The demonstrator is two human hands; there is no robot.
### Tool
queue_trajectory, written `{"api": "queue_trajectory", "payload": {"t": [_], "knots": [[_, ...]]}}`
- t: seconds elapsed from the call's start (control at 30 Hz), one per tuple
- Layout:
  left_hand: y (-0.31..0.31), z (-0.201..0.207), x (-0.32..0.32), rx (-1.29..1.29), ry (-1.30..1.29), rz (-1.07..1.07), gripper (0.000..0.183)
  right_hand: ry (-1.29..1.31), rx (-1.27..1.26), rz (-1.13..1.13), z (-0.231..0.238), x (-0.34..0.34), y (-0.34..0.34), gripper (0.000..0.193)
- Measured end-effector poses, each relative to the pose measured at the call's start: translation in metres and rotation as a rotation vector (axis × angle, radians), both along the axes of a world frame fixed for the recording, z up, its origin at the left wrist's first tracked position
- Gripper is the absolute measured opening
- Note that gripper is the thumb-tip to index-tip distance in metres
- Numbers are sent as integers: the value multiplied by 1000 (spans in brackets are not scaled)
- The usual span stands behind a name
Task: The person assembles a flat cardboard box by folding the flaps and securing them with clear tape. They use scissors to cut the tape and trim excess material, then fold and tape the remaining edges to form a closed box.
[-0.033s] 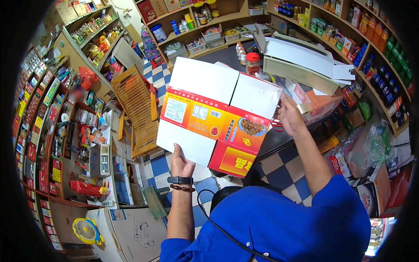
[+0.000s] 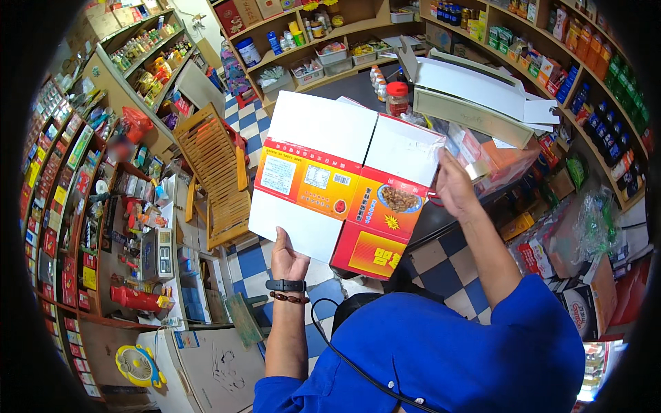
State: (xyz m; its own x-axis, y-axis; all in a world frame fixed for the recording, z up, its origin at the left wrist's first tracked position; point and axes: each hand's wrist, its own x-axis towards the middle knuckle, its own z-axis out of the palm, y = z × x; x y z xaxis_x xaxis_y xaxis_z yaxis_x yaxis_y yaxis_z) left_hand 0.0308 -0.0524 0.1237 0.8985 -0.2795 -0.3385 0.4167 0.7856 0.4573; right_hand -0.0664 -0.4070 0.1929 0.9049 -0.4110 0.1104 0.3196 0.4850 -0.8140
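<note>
In the centre of the frame there is a red, orange and white printed cardboard carton point(image 2: 310, 180), which looks mostly flat, with plain white flaps. It is held in the air between the two hands, tilted, and its printed panels face up to the person.

The left hand point(image 2: 289, 260) is closed on the lower edge: the thumb lies on the white flap, and the other fingers are hidden, probably supporting from underneath. The right hand point(image 2: 454, 184) is at the right edge, near the upper corner; it seems to pinch there, but I cannot tell exactly how its fingers stand. Such far-apart holding places probably keep the wide sheet from bending.

Behind it, toward the upper right, a clear jar with red lid point(image 2: 397, 100) stands on the dark flat tabletop point(image 2: 337, 88), just beside a long opened white-and-beige cardboard box point(image 2: 475, 107), perhaps placed there within reach.
</note>
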Motion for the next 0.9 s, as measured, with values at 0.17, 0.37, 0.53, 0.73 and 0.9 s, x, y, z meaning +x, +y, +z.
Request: {"api": "queue_trajectory", "payload": {"t": [0.17,0.37,0.53,0.73,0.9], "knots": [[15,-23,-6,115,-24,-60,43,-57,-28,-125,-2,6,23,40],[39,16,16,745,-597,264,58,-110,-126,-63,18,-3,12,39],[37,52,22,537,-717,-16,29,-254,-310,-229,35,-2,27,37],[22,30,14,410,-627,49,31,-205,-578,-421,64,-8,38,32],[21,19,18,359,-707,-54,37,-198,-512,-427,81,-12,34,24]]}}
